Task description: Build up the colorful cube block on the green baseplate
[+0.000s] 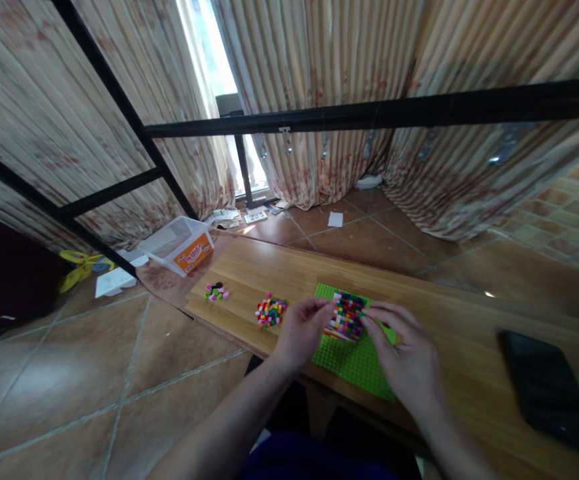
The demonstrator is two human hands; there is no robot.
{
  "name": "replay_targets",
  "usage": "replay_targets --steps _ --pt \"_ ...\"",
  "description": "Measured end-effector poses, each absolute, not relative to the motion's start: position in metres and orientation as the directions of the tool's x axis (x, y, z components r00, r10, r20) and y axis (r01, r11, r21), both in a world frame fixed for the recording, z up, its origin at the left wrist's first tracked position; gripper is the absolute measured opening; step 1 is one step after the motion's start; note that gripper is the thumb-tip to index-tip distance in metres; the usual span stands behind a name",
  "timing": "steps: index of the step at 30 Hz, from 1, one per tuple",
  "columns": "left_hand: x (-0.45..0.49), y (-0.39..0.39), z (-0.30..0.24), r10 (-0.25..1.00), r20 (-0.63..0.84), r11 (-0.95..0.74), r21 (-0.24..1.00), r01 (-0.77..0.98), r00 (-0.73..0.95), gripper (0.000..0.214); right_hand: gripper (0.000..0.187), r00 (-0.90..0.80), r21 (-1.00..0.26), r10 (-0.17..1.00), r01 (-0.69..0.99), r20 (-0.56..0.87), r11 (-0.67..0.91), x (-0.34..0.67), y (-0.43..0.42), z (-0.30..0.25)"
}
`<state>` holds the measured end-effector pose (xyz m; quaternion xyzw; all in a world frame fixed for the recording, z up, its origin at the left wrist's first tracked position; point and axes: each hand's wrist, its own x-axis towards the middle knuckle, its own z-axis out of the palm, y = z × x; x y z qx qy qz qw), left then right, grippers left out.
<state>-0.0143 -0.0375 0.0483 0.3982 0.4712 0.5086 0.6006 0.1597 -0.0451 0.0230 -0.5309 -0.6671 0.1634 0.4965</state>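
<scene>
A green studded baseplate (354,363) lies on a low wooden table (469,320). A block of many small coloured bricks (348,315) stands on its far part. My left hand (303,328) grips the block's left side with curled fingers. My right hand (404,353) pinches the block's right edge with thumb and fingertips. A loose heap of coloured bricks (270,311) lies just left of my left hand. A smaller cluster of pink, black and green bricks (216,291) sits further left near the table's end.
A black phone (549,393) lies on the table at right. A clear plastic box with an orange label (184,247) stands at the table's far left corner. Black metal bars (369,113) cross above. Tiled floor, paper scraps and curtains lie beyond.
</scene>
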Motion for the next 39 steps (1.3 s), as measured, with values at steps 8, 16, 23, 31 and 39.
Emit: replay_targets --steps 8,16,23,31,39 --pt "-0.008 0.041 0.011 0.999 -0.015 0.020 0.993 -0.113 0.043 0.019 0.028 -0.038 -0.628 0.862 0.669 0.506 0.398 0.150 0.002 0.002" --pt "0.000 0.041 -0.004 0.975 -0.063 0.094 0.986 -0.138 0.212 0.024 0.025 0.000 -0.643 0.865 0.668 0.502 0.374 0.150 0.006 -0.007" --pt "-0.001 0.036 -0.009 0.965 -0.059 0.105 0.980 -0.168 0.256 0.029 0.025 0.090 -0.791 0.916 0.541 0.391 0.285 0.149 0.010 -0.008" --pt "-0.001 0.036 -0.010 0.964 -0.051 0.115 0.965 -0.236 0.263 0.027 0.023 0.113 -0.892 0.947 0.385 0.300 0.237 0.151 0.007 -0.012" --pt "0.000 0.036 -0.012 0.963 -0.039 0.116 0.953 -0.281 0.265 0.025 0.021 0.134 -0.902 0.948 0.369 0.289 0.223 0.147 0.010 -0.015"
